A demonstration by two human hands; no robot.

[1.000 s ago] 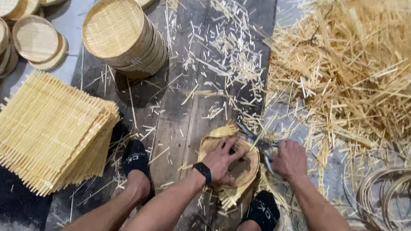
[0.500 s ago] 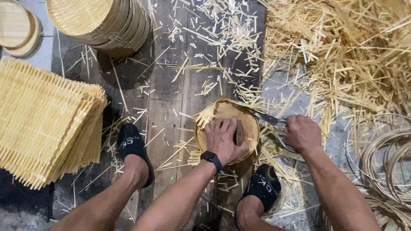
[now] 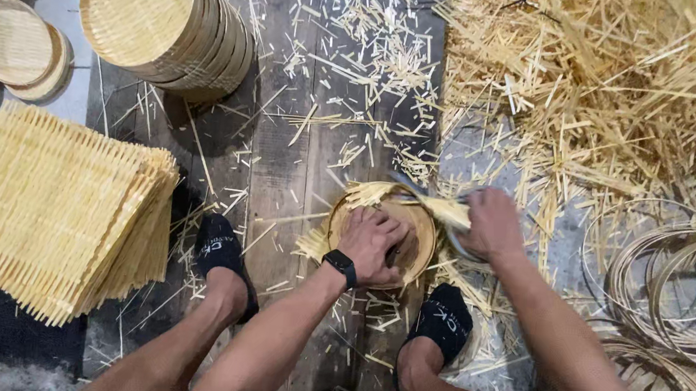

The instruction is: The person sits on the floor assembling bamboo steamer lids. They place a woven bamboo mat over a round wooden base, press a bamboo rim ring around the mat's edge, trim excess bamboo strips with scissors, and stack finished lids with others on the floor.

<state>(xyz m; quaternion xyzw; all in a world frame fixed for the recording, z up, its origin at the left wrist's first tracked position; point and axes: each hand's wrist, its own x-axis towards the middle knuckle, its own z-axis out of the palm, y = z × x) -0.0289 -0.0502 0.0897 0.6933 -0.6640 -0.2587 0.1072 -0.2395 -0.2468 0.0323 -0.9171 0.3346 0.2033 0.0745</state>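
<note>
A person sits over dark weathered wooden floorboards [image 3: 283, 165], both forearms reaching down between feet in black socks [image 3: 221, 251]. The left hand [image 3: 373, 244], a black watch [image 3: 341, 266] at its wrist, lies palm down with fingers spread and pressed flat on the inside of a small round woven bamboo tray [image 3: 386, 237], holding it against the boards rather than gripping it. The right hand [image 3: 492, 225] is clenched around the handle of a blade [image 3: 415, 191], whose thin metal edge reaches across the tray's far rim, just beyond the left fingertips; pale uncut bamboo strip ends [image 3: 447, 211] stick out past the rim beside the right knuckles. The tray sits between the two feet, touching the left palm, with more loose strip ends fanning from its left edge. A thick heap of pale bamboo offcuts [image 3: 609, 92] covers the floor at upper right, and shorter slivers are scattered over the boards above the tray. A stack of square woven bamboo mats [image 3: 53, 212] lies at left, well apart from the hands. A leaning stack of finished round bamboo trays [image 3: 162, 20] stands at upper left, with further round trays [image 3: 9, 40] at the far left edge. Coils of thin bamboo hoops [image 3: 676, 283] lie at right, near the right forearm.
</note>
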